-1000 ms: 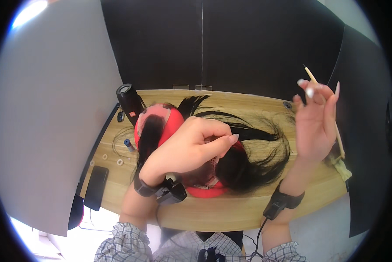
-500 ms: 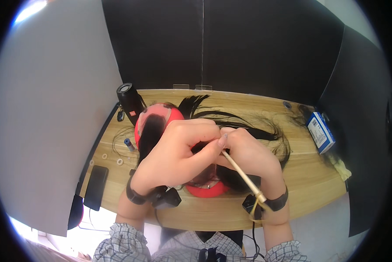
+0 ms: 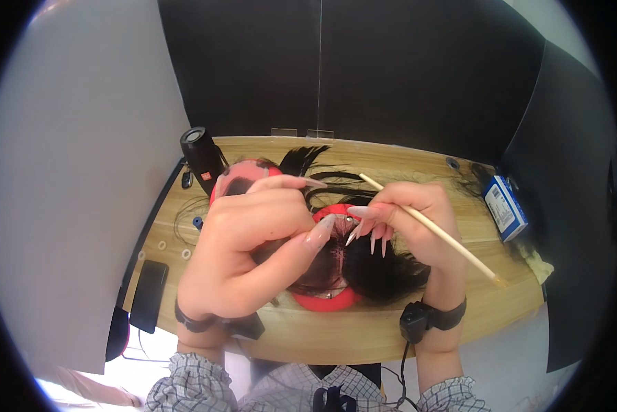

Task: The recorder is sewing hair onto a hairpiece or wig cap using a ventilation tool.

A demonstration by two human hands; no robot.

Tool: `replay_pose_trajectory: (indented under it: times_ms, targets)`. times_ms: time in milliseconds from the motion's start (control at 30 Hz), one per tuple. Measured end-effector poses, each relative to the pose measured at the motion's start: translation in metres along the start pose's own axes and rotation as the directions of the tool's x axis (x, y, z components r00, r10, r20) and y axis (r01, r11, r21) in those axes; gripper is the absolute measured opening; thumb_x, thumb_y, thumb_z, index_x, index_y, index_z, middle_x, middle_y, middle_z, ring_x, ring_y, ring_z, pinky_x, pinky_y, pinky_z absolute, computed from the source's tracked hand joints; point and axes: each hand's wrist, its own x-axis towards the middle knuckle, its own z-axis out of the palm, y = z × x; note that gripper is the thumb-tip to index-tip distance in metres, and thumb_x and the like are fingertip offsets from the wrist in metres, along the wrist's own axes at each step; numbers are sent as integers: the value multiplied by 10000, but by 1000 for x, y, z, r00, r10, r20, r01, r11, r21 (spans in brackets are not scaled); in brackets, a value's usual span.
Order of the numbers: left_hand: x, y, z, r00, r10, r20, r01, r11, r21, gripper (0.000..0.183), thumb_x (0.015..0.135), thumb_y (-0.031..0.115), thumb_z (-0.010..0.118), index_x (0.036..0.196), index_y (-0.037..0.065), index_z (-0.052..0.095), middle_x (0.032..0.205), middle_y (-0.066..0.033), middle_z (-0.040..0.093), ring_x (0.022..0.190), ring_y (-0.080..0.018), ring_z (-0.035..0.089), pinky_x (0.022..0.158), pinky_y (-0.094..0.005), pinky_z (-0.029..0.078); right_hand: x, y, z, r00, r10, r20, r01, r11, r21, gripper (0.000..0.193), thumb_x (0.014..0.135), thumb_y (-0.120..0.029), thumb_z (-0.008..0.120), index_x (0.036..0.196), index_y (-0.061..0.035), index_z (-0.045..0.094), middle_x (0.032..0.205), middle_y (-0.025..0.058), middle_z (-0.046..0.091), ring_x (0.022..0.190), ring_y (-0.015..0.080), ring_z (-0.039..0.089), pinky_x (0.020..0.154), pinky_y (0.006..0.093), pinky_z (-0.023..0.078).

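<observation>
Right hand [image 3: 425, 239]: grip narrow, closed round a pale wooden stick [image 3: 454, 243], slanting down to the right. Left hand [image 3: 247, 233]: thumb close to curled fingers; cannot tell if it pinches any strands. Beneath and between both: black-haired wig [image 3: 374, 264] on a red head form [image 3: 326, 301], near the front of the tabletop [image 3: 363, 336]. Surface light wood-grain, loose hair strewn toward the back. A second red head form [image 3: 273, 168], partly hidden, behind left hand. Left side: black cylindrical speaker [image 3: 200, 154], pale rings, dark flat slab [image 3: 149, 295]. Right side: blue-and-white box [image 3: 506, 209], pale yellow cloth [image 3: 539, 266]. Enclosure: black panels [image 3: 418, 75] at back and right, grey panel [image 3: 82, 172] left.
</observation>
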Motion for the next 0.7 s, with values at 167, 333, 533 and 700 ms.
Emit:
replay_pose_trajectory:
  times_ms: [167, 333, 533, 700]
  targets:
    - [7, -21, -4, 932, -18, 361, 78, 985, -153, 219, 861, 48, 584, 650, 1, 552, 531, -59, 481, 499, -243, 483, 907, -397, 461, -2, -1, -10, 987, -72, -145, 103, 970, 219, 185, 930, -73, 576, 848, 42, 696, 776, 138, 713, 636, 153, 669, 579, 232, 523]
    - [12, -55, 31, 894, -25, 447, 99, 985, -142, 270, 899, 98, 573, 650, -6, 551, 528, -82, 542, 486, -240, 543, 794, -317, 493, -2, 1, -13, 940, -185, -288, 264, 928, 265, 230, 963, -133, 573, 855, 51, 661, 813, 183, 712, 706, 216, 709, 640, 274, 570]
    - [15, -59, 38, 819, -141, 557, 345, 896, -281, 269, 898, 50, 584, 641, -28, 567, 591, -92, 542, 588, -188, 524, 706, -313, 458, 0, 2, -24, 849, -298, -436, 391, 910, 139, 341, 1016, -261, 487, 860, 18, 606, 888, 210, 691, 830, 264, 707, 714, 342, 595]
    - [15, -56, 23, 902, -168, 398, 272, 936, -221, 280, 909, 79, 577, 648, -21, 557, 591, -69, 537, 561, -141, 491, 566, -297, 394, -1, 2, -26, 890, -93, -445, 107, 994, 6, 143, 877, -94, 676, 966, 1, 735, 856, 97, 723, 708, 147, 666, 629, 256, 538]
